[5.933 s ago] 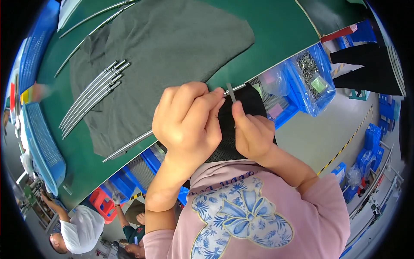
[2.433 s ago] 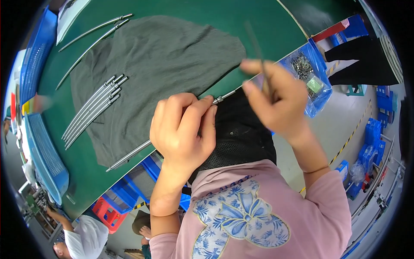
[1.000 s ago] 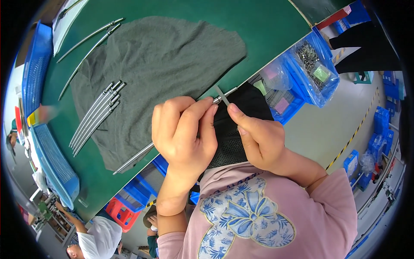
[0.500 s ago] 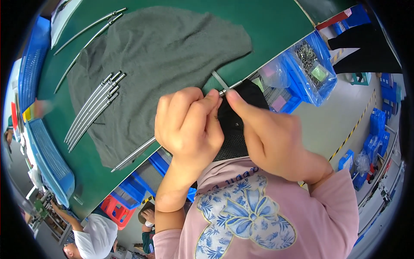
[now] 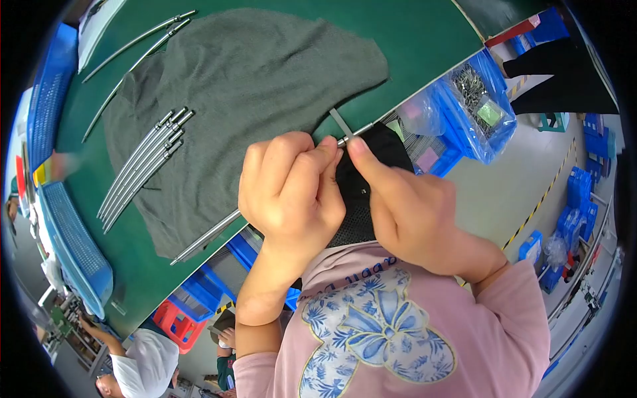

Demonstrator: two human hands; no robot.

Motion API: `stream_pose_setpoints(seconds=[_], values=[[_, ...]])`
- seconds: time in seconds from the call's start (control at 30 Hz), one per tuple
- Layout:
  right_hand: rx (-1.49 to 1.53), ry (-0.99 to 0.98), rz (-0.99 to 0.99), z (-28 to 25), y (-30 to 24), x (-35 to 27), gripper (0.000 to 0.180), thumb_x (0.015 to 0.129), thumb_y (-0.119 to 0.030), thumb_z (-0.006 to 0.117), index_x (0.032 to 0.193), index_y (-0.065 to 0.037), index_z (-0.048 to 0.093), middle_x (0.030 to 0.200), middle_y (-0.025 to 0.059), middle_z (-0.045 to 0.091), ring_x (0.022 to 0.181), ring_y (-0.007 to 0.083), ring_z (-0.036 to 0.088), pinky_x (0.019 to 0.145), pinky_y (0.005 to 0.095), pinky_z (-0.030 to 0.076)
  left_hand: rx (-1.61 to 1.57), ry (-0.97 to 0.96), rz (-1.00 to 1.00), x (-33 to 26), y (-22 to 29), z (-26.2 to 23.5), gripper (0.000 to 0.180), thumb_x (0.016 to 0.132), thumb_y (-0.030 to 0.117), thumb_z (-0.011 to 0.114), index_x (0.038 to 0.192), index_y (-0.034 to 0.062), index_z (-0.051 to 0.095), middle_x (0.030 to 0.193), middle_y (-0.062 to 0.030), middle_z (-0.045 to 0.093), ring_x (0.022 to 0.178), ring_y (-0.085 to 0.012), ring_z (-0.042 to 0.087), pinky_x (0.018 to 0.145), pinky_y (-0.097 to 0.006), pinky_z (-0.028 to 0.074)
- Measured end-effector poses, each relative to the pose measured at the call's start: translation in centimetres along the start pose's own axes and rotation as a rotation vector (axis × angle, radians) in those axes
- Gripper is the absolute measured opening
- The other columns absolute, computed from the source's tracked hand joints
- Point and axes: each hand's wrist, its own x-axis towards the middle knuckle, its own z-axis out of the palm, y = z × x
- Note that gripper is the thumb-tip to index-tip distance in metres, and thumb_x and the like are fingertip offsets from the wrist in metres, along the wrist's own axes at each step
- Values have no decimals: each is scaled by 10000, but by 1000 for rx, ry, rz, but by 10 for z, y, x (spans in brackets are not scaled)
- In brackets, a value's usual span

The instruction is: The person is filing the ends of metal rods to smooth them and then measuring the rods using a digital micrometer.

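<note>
- Cloth [image 5: 252, 99] lies on the table [image 5: 424, 40]
- Rods [image 5: 142, 169] lie on the cloth's left part
- 2 curved rods [image 5: 136, 43] lie behind them
- Bin [image 5: 481, 106] sits right of the table edge
- Tray [image 5: 76, 249] at far left

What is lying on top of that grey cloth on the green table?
A row of thin metal rods lies on the grey cloth. One more rod runs under the left hand, which hides its middle.
</note>
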Motion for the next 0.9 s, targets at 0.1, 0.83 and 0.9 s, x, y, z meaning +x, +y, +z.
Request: stream_pose_setpoints(seconds=[0.1, 0.83, 0.9], values=[[-59, -8, -29, 7, 8, -16, 512, 714, 117, 543, 1216, 28, 588, 569, 87, 506, 401, 209, 453, 396, 330, 357, 15, -30, -18, 0, 2, -1, 157, 602, -23, 732, 689, 45, 621, 718, -45, 558, 603, -213, 499, 514, -308, 405], [-11, 380, -202, 55, 37, -20, 497, 673, 34, 566, 1165, 16, 635, 518, -1, 430, 369, 137, 380, 371, 266, 329, 10, -57, -13, 4, 1, -2, 164, 599, -24, 733, 708, 46, 632, 716, -43, 551, 595, -211, 492, 501, -309, 400], [3, 391, -228, 52, 35, -4, 488, 671, 33, 567, 1153, 18, 641, 517, -2, 431, 370, 136, 383, 377, 265, 333, 4, -53, -8, 4, 0, -3, 162, 600, -23, 734, 705, 45, 630, 715, -44, 550, 595, -212, 493, 501, -311, 400]])
